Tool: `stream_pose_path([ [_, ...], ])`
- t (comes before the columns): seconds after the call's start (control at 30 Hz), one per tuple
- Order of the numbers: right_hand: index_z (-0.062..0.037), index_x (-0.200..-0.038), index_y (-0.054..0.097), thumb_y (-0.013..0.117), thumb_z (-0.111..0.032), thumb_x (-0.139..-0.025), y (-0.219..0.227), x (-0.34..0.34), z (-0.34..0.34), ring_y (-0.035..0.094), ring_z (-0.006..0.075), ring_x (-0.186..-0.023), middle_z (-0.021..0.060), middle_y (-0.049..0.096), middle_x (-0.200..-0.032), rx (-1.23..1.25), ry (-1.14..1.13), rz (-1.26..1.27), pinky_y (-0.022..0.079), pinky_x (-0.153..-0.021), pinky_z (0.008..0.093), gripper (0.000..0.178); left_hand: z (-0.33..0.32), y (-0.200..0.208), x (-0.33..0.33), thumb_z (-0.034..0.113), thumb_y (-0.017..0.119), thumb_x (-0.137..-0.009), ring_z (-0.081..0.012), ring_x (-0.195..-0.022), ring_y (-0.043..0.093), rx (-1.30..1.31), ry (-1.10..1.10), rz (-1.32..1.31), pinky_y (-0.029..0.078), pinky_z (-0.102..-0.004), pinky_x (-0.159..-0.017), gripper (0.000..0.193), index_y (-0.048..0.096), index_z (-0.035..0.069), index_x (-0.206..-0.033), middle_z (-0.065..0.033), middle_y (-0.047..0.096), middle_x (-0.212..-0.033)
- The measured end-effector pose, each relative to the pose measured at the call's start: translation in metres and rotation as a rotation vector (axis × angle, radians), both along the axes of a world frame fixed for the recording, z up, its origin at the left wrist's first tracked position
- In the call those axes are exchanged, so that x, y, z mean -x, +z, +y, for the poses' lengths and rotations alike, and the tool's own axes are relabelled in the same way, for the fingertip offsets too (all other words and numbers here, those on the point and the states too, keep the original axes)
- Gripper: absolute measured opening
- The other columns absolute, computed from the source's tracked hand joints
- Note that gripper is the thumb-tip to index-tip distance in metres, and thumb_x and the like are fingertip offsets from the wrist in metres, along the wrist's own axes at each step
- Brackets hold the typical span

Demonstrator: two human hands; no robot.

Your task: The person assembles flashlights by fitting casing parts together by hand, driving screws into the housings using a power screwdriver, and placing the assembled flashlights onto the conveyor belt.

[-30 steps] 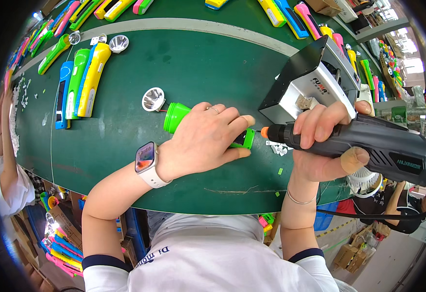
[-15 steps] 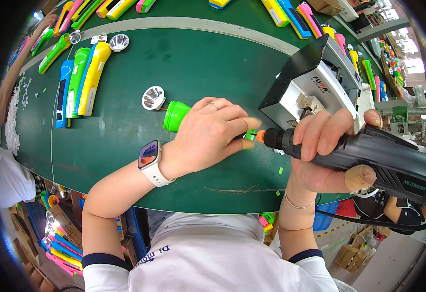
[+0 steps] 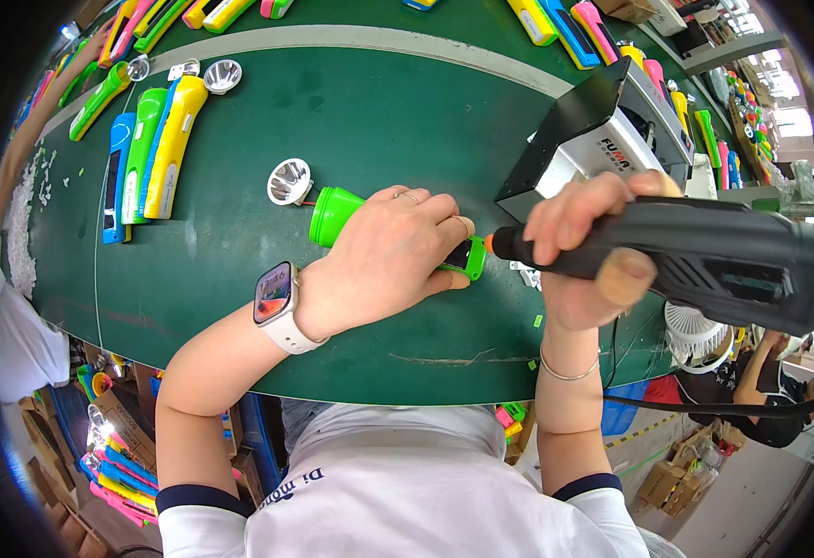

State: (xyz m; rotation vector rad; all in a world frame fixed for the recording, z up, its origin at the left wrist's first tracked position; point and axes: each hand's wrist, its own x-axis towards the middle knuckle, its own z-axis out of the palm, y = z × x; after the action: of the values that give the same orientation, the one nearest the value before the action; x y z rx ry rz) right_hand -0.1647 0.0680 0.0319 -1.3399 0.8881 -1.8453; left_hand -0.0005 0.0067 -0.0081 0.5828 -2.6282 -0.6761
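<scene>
My left hand (image 3: 388, 249) is closed over a green flashlight (image 3: 334, 216) lying on the green table, its wide open head to the left and its far end with a dark panel showing past my fingertips. By red wire, a shiny round reflector (image 3: 289, 181) hangs out of the head and rests on the tabletop. In my right hand (image 3: 579, 232) is a black electric screwdriver (image 3: 705, 260), held level. Its orange tip points at the flashlight's right end, close by; whether they touch I cannot tell.
A silver and black box-shaped machine (image 3: 584, 139) stands beyond my right hand. Several flashlights (image 3: 170, 149) lie side by side at the left, with a loose reflector (image 3: 223, 76). A black cable (image 3: 705, 407) runs at the right. Another person's arm (image 3: 26, 139) reaches in at far left.
The screwdriver has risen and pulled back slightly from the flashlight's end, its body swinging upward. More of the dark panel shows past my left fingers, which stay on the flashlight.
</scene>
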Motion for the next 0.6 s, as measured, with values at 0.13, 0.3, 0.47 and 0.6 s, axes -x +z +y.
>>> stream_pose_path([
  [0.13,-0.0126,-0.119,0.043,0.069,-0.045,-0.080,-0.004,0.001,-0.005,0.050,0.0154,-0.049,0.0040,0.050,-0.069,-0.038,0.099,0.040,0.043,-0.049,0.0313,0.057,-0.001,0.003,0.001,0.024,0.075,-0.067,-0.0256,-0.085,0.058,0.009,-0.004,0.016,0.044,-0.0363,-0.081,0.039,0.063,0.007,-0.099,-0.0058,0.059,-0.091],
  [0.3,-0.0122,-0.118,0.043,0.071,-0.045,-0.078,-0.003,0.004,-0.005,0.049,0.0159,-0.049,0.0045,0.049,-0.067,-0.072,0.107,0.000,0.043,-0.049,0.0319,0.059,0.000,0.002,0.000,0.025,0.076,-0.065,-0.0235,-0.087,0.057,0.098,-0.014,-0.015,0.044,-0.0358,-0.081,0.046,0.061,0.009,-0.106,-0.0043,0.059,-0.093],
  [0.47,-0.0125,-0.128,0.037,0.056,-0.051,-0.086,0.032,0.035,0.020,0.050,0.0156,-0.055,0.0046,0.050,-0.072,0.318,-0.010,0.189,0.043,-0.053,0.0325,0.060,0.004,0.001,-0.001,0.025,0.076,-0.066,-0.0214,-0.088,0.057,0.179,0.044,-0.095,0.043,-0.0351,-0.082,0.051,0.059,0.010,-0.111,-0.0036,0.059,-0.094],
  [0.6,-0.0069,-0.124,0.036,0.059,-0.033,-0.089,0.046,0.051,0.014,0.049,0.0175,-0.051,0.0096,0.053,-0.072,0.237,-0.227,0.071,0.046,-0.050,0.0335,0.049,0.004,-0.001,-0.001,0.027,0.075,-0.066,-0.0218,-0.089,0.057,0.251,0.127,-0.068,0.043,-0.0360,-0.084,0.053,0.058,0.007,-0.112,-0.0050,0.060,-0.096],
])
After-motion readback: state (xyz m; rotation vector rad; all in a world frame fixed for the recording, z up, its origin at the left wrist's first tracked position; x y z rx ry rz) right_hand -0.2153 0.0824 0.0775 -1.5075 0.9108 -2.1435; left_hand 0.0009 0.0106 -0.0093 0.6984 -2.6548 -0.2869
